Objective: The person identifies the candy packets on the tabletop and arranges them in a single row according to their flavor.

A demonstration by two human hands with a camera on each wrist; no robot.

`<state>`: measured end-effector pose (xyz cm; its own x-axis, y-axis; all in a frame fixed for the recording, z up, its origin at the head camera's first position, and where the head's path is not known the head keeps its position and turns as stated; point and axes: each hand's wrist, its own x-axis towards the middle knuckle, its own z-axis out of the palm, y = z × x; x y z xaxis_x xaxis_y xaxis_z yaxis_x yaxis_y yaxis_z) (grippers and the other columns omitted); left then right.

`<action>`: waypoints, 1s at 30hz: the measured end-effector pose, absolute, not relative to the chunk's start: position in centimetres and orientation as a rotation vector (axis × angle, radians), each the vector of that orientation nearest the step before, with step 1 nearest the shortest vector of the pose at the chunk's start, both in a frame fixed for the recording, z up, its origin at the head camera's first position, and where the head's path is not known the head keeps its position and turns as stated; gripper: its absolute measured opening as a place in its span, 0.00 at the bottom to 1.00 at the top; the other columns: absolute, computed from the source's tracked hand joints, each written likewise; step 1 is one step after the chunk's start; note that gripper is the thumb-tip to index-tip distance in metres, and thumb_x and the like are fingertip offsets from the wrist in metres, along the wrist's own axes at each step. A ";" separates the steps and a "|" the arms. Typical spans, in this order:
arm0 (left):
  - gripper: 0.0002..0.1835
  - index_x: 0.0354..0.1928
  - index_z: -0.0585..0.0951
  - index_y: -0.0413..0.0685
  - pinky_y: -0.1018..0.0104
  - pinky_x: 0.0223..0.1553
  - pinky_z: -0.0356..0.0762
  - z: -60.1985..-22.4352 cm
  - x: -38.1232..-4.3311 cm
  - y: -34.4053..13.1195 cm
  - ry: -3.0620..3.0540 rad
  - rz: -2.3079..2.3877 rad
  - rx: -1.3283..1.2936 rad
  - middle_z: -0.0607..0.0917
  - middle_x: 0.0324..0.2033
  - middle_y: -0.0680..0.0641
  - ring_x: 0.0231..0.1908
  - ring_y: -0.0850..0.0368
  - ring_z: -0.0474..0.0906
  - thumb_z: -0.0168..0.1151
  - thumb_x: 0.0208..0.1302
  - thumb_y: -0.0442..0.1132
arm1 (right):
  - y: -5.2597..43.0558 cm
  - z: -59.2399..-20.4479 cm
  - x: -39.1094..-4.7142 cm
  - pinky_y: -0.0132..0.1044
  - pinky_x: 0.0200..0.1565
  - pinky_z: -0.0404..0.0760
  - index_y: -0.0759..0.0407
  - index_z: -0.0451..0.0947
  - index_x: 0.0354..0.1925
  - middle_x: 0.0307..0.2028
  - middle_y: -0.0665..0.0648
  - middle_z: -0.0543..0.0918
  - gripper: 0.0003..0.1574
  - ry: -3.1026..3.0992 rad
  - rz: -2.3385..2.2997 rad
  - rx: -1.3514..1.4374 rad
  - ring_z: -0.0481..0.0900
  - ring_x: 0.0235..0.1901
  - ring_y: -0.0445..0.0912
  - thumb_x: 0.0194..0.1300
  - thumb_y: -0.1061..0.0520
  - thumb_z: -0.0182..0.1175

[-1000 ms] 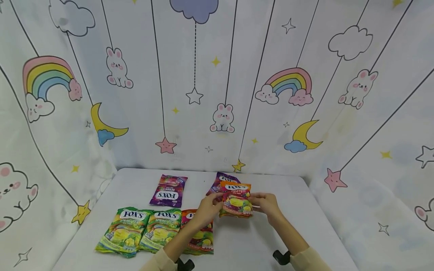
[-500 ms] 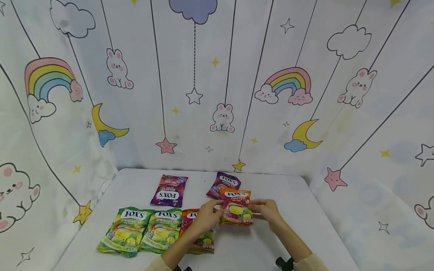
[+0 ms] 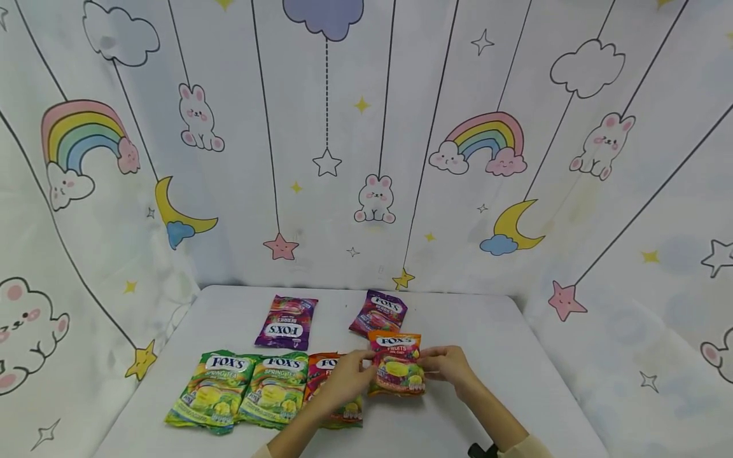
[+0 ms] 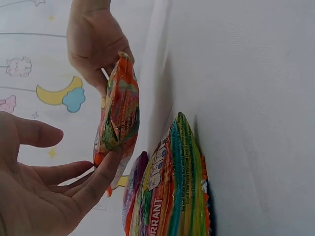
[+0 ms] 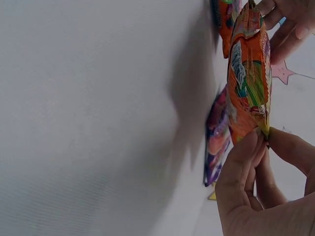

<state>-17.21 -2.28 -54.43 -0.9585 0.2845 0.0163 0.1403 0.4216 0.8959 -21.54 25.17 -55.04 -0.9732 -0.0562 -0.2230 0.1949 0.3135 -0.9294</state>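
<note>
An orange FOX'S Fruits candy bag [image 3: 397,366] is held up between the two hands, its label facing the head camera. My right hand [image 3: 452,369] pinches its right edge; in the right wrist view, thumb and fingers [image 5: 241,167] meet at the bag's corner. My left hand [image 3: 349,378] is at the opposite edge. There, in the left wrist view, straight fingers [image 4: 101,179] touch the bag while the thumb stands apart from it. Just left, a red-orange Fruits bag [image 3: 346,413] lies partly hidden under the left forearm.
Two green Springtea bags [image 3: 212,391] lie side by side, continuing the row leftward. Behind are two purple Berries bags, one upside down at left [image 3: 286,321] and one tilted [image 3: 379,313] beyond the held bag. The white table [image 3: 515,381] meets a patterned cloth backdrop [image 3: 321,210].
Both hands have brought the orange candy bag nearer to the person, uncovering more of the tilted purple bag behind it. The other bags stay where they were.
</note>
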 end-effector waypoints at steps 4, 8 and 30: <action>0.23 0.64 0.80 0.36 0.47 0.48 0.84 -54.7 -17.0 -2.5 2.548 1.551 0.408 0.82 0.60 0.36 0.46 0.49 0.81 0.61 0.74 0.42 | 25.1 -55.5 -21.4 0.48 0.43 0.89 0.72 0.86 0.46 0.42 0.61 0.90 0.16 2.339 -1.702 0.119 0.89 0.39 0.51 0.65 0.59 0.71; 0.23 0.63 0.80 0.35 0.38 0.57 0.78 -54.9 -16.6 -2.7 2.568 1.524 0.421 0.83 0.59 0.36 0.56 0.40 0.80 0.62 0.74 0.43 | 25.0 -55.8 -21.1 0.47 0.42 0.89 0.72 0.85 0.46 0.41 0.61 0.90 0.16 2.322 -1.686 0.106 0.89 0.38 0.52 0.64 0.60 0.72; 0.25 0.64 0.80 0.33 0.41 0.53 0.80 -54.7 -15.2 -3.1 2.520 1.457 0.393 0.83 0.59 0.36 0.52 0.46 0.81 0.63 0.73 0.45 | 24.5 -56.5 -20.3 0.43 0.38 0.89 0.69 0.86 0.44 0.39 0.60 0.91 0.17 2.305 -1.600 0.073 0.89 0.36 0.49 0.61 0.58 0.73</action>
<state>-15.22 -3.13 -54.66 -0.9437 0.3281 -0.0429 0.1265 0.4775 0.8695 -20.32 24.55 -56.50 -0.9431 -0.1461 -0.2987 0.2287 0.3670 -0.9017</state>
